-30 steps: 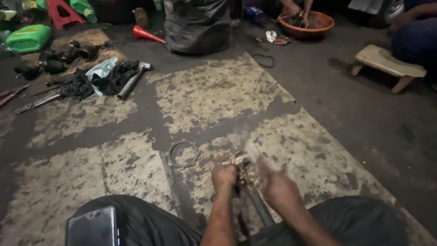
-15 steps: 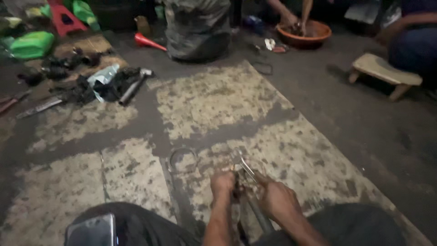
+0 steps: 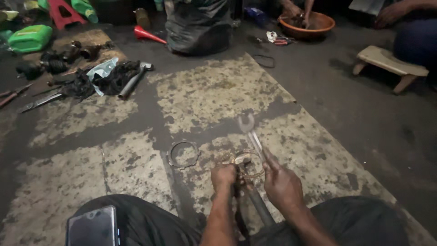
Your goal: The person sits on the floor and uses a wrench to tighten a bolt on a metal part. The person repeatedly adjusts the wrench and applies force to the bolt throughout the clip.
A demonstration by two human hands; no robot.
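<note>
Workshop floor: dark, worn mat [image 3: 218,91] with pale patches. Item: greasy metal shaft with a ring-shaped head [image 3: 248,175], upright near the mat's near edge, between the person's knees. Change: the silver open-ended spanner [image 3: 251,134], low by the shaft head a second ago, now stands raised above it, apparently lifted off the fitting. Left hand [image 3: 224,175] clenched around the shaft; right hand [image 3: 282,184] grasping the spanner's handle. A loose toothed metal ring [image 3: 183,154] lies just left.
</note>
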